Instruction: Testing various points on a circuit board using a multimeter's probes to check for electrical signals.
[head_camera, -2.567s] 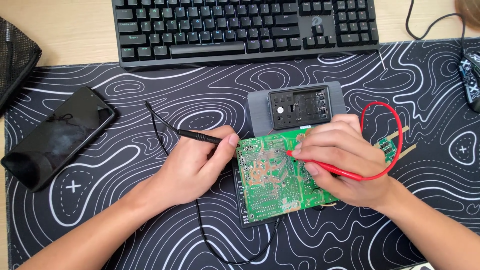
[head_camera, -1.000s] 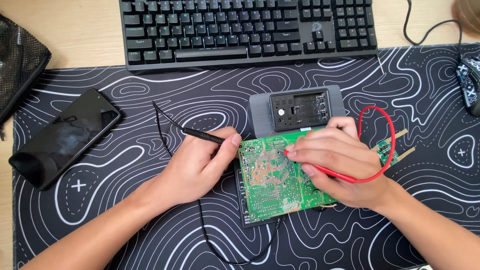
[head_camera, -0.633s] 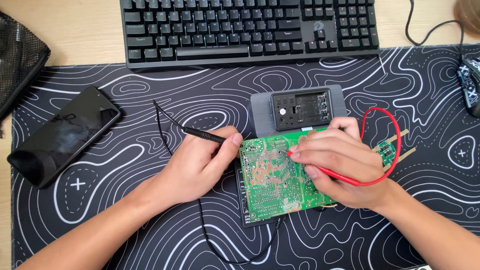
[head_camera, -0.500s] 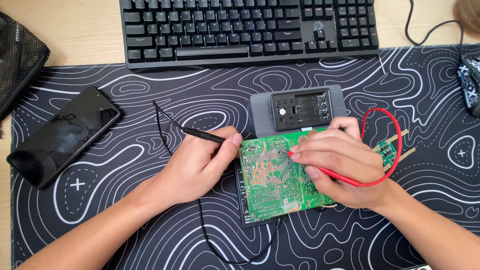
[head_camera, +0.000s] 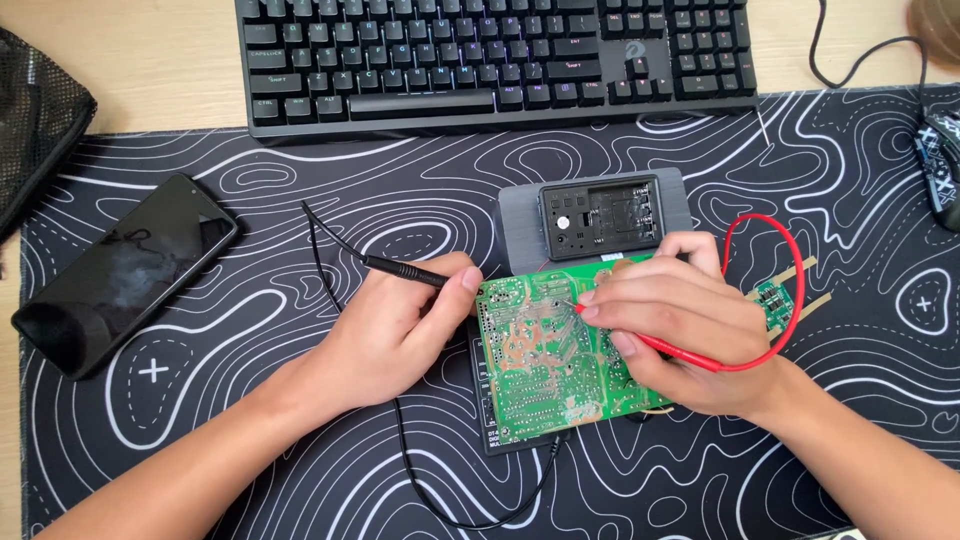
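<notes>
On the black patterned desk mat (head_camera: 300, 200), below the keyboard (head_camera: 500, 60), a green circuit board (head_camera: 545, 365) lies solder side up, resting on a dark flat unit whose edge shows beneath it. Left hand (head_camera: 385, 330): fingers closed around the black probe (head_camera: 405, 270), pen-style; its tip looks to be at the board's upper left corner, but the thumb hides the contact itself. Black lead (head_camera: 400, 450) loops away below the wrist. Right hand (head_camera: 675, 325): fingers pinched on the red probe (head_camera: 690, 355), tip set down on the board's upper middle among the solder joints; hand covers the board's right portion. Red lead (head_camera: 790, 260) arcs up and around to the right. Just above the board, touching or nearly so, sits a grey meter (head_camera: 600, 215); its face cannot be made out. Judgement: both probes appear placed, so a measurement is in hand; any result is not visible, and the rest of the joints are not being probed. A small second board (head_camera: 775, 298) lies right of the hand, inside the red loop. Phone (head_camera: 125, 270) at far left, screen dark; mouse (head_camera: 940, 165) at right edge.
</notes>
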